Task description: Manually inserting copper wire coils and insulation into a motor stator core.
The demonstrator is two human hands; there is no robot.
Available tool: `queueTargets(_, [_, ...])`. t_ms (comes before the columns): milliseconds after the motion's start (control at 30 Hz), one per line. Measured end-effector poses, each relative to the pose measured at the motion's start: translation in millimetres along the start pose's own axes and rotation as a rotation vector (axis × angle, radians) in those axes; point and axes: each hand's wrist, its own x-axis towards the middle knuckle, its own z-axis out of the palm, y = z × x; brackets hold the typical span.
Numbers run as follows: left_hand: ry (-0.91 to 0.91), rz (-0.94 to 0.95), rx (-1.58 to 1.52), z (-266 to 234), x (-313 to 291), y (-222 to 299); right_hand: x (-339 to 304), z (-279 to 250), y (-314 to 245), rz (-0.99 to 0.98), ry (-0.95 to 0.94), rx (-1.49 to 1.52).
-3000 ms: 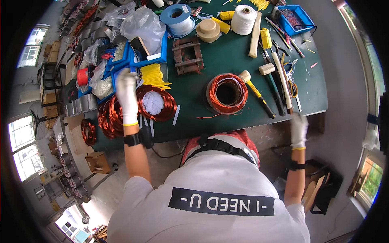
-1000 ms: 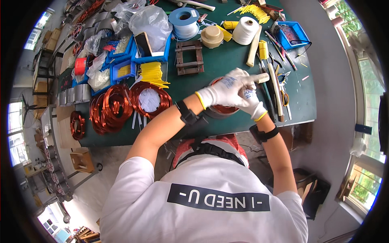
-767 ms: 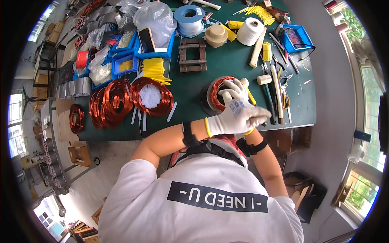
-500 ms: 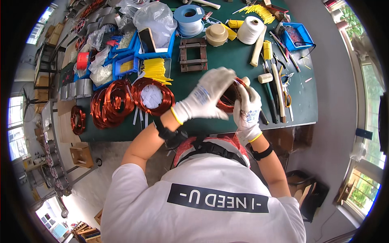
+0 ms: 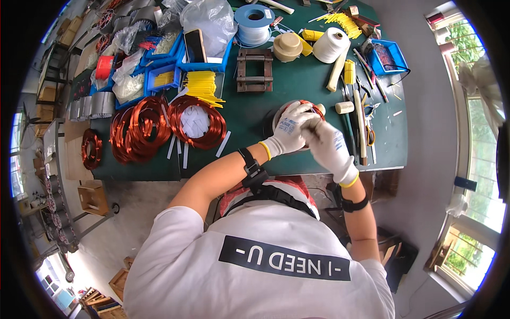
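Observation:
Close to the table's front edge lies a round motor stator (image 5: pixel 269 123), with copper windings (image 5: pixel 317 107) at its far right rim. Across it reaches my left hand (image 5: pixel 289 130) in a white knitted glove, fingers bent over the stator and closed on it. My right hand (image 5: pixel 328 149), gloved alike, meets the left fingertips above the stator's right side. Its fingers are pressed together and slightly blurred; what they pinch is hidden. Both hands cover most of the stator's middle. To the left, white paper strips (image 5: pixel 195 121) fill a copper wire coil (image 5: pixel 214 127).
More copper coils (image 5: pixel 133 133) lie farther left, below blue bins (image 5: pixel 204 67). Yellow sleeves (image 5: pixel 203 87), a brown metal frame (image 5: pixel 255 85), a wire spool (image 5: pixel 252 17) and a white thread cone (image 5: pixel 331 45) stand beyond. A mallet (image 5: pixel 345 107) and scissors (image 5: pixel 370 135) lie right.
My left hand has come down from its raised, spread pose onto the stator. My right hand has drawn its fingertips in to meet the left. The view has shifted slightly.

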Motion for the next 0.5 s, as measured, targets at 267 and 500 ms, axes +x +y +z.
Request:
queueTargets(267, [0.007, 0.085, 0.033, -49, -6, -10, 25, 37, 108, 0.302, 0.303, -0.14])
queueTargets(500, [-0.105, -0.51, 0.069, -139, -110, -91, 57, 79, 84, 0.172, -0.761, -1.232])
